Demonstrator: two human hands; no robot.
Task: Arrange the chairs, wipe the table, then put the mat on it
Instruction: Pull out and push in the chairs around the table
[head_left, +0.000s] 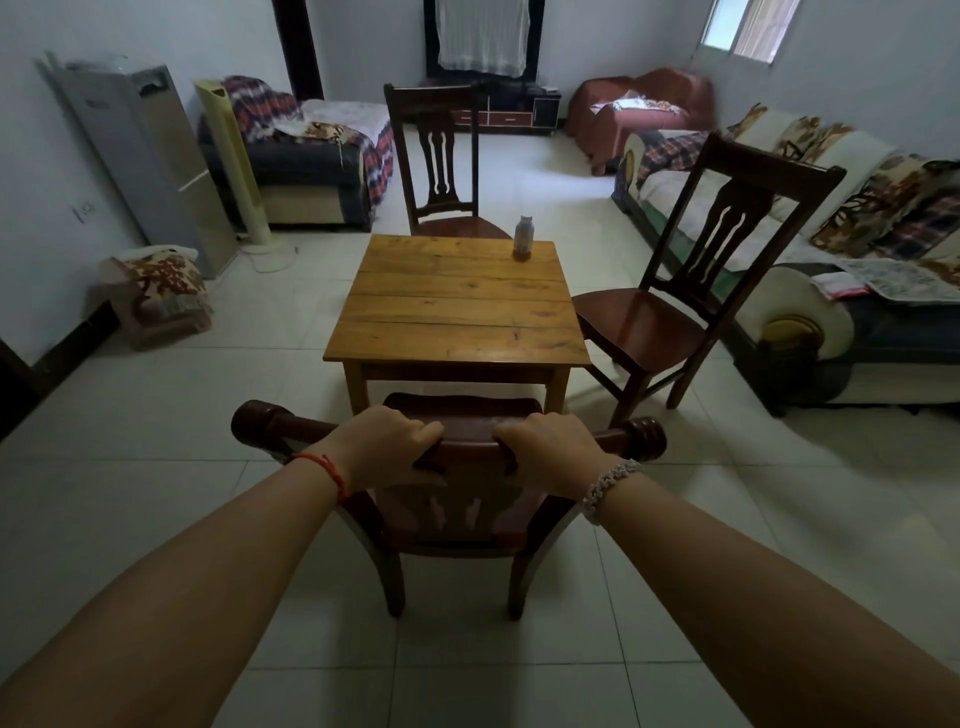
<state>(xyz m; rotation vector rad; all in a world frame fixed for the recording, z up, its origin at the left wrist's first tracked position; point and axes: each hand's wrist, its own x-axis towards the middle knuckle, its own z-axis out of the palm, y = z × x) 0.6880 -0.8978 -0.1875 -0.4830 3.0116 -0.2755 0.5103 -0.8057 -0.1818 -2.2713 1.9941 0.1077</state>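
A small square wooden table stands in the middle of the tiled floor. A dark wooden near chair stands at its near side, with the seat partly under the table edge. My left hand and my right hand both grip this chair's top rail, side by side. A second chair stands at the table's right side, turned at an angle. A third chair faces the table's far side. A small bottle stands on the table's far right corner. I see no mat or cloth.
A long patterned sofa runs along the right wall, close behind the right chair. A sofa with blankets and a tower fan stand at the back left. A low stool with a cushion sits by the left wall.
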